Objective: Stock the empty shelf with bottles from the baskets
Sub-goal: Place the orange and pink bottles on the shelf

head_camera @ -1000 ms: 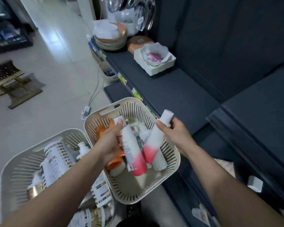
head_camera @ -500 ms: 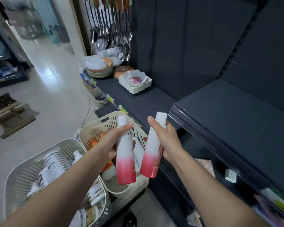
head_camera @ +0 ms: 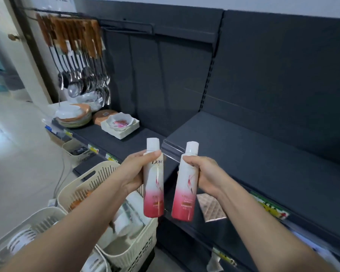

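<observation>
Head view: the fingers (head_camera: 153, 154) of the left hand (head_camera: 133, 173) are clenched round the upper body of the left bottle (head_camera: 153, 183), thumb laid across just under its white cap, above the printed brand name. The right hand (head_camera: 204, 173) grasps the right bottle (head_camera: 185, 185) the same way, its fingers (head_camera: 190, 160) wrapped high on the shoulder. Both bottles hang upright, caps up and pink bases down, close beside each other but apart, in front of the empty shelf (head_camera: 263, 154) and a little below its front edge, not yet over it.

They look like slim, rigid plastic bottles with a smooth glossy skin, probably full, so moderately heavy for their width and liable to slip through a loose hold. A hold round the middle of the body would likely steady them better than one near the cap, since the weight sits low. Tall and narrow-based, they would tip easily when set down, so each base should land flat on the shelf before the hand lets go. They seem unlikely to break if knocked.

Below left, the near basket (head_camera: 126, 248) holds more containers, and a second basket (head_camera: 28, 226) sits beside it. Further along, ladles (head_camera: 81, 83) hang above stacked plates (head_camera: 75, 116).
</observation>
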The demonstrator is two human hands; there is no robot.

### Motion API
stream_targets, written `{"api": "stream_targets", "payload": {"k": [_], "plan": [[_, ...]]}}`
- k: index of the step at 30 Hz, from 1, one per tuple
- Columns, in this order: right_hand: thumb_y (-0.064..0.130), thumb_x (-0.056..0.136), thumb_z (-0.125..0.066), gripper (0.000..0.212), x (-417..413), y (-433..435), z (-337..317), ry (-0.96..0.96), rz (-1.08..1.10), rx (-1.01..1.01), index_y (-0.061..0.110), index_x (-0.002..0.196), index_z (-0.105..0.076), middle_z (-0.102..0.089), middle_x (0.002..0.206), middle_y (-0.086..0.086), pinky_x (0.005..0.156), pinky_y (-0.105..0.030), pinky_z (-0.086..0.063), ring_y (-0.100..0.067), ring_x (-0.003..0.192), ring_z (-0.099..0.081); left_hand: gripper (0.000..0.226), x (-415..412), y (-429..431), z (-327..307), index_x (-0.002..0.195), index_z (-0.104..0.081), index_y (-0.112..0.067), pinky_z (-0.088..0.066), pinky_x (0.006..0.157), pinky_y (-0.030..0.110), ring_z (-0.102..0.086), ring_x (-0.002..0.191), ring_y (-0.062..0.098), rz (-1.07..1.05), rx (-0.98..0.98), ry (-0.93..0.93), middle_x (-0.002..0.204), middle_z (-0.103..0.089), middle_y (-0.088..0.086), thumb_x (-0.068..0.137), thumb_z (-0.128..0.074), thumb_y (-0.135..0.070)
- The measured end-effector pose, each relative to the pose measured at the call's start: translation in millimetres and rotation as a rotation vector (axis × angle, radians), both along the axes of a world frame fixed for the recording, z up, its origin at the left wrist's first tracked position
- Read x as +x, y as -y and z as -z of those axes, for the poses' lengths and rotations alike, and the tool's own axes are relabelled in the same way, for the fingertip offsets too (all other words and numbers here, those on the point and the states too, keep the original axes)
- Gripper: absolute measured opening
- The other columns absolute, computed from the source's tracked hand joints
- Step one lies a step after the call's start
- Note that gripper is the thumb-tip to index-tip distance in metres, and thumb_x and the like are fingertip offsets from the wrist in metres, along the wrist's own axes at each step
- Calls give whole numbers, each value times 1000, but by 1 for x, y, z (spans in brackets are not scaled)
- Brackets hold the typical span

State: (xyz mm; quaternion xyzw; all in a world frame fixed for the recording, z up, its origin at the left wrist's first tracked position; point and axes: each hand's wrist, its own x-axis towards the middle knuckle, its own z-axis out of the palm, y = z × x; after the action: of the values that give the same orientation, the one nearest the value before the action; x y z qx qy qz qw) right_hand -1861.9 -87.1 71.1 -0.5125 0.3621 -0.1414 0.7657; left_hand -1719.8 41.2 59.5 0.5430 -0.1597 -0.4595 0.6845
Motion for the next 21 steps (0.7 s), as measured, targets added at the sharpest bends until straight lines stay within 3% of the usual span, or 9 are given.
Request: {"api": "stream_targets", "payload": {"k": [4, 8, 16, 18, 21], "plan": [[16, 85, -75, 19, -29, 1, -16, -18, 100, -226, 7, 97, -62, -67, 81, -4, 64, -30, -51, -16, 70, -64, 50, -10, 16, -11, 111, -63, -2, -54, 62, 30, -63, 72, 20, 111, 2, 19, 86, -67, 9, 73, -76, -31], [16, 78, -81, 29, -65, 0, -32, -40, 231, -317, 12, 103, -66, -71, 86, 1, 64, -30, -51, -15, 75, -69, 34, -35, 35, -25, 95, -63, -7, -54, 57, 28, -62, 63, 16, 234, -94, 26, 75, -66, 6, 69, -71, -29], [11, 76, -82, 30, -156, -1, -60, -24, 494, -437, 13, 103, -70, -75, 94, -1, 60, -22, -54, -10, 77, -71, 24, -111, 80, -62, 89, -72, -12, -50, 53, 24, -62, 59, 12, 441, -163, 198, 70, -70, 0, 70, -71, -28], [13, 75, -83, 29, -182, 3, -66, -40, 554, -487, 13, 101, -71, -75, 94, -2, 67, -25, -54, -11, 80, -70, 16, -135, 93, -70, 88, -73, -15, -49, 56, 24, -62, 57, 10, 490, -172, 246, 68, -70, -3, 76, -70, -26], [13, 75, -83, 28, -225, 11, -74, -55, 632, -541, 15, 100, -72, -76, 94, 1, 70, -22, -53, -7, 82, -70, 26, -176, 113, -80, 90, -73, -15, -50, 67, 27, -65, 66, 11, 552, -210, 293, 75, -72, -3, 68, -72, -30]]}}
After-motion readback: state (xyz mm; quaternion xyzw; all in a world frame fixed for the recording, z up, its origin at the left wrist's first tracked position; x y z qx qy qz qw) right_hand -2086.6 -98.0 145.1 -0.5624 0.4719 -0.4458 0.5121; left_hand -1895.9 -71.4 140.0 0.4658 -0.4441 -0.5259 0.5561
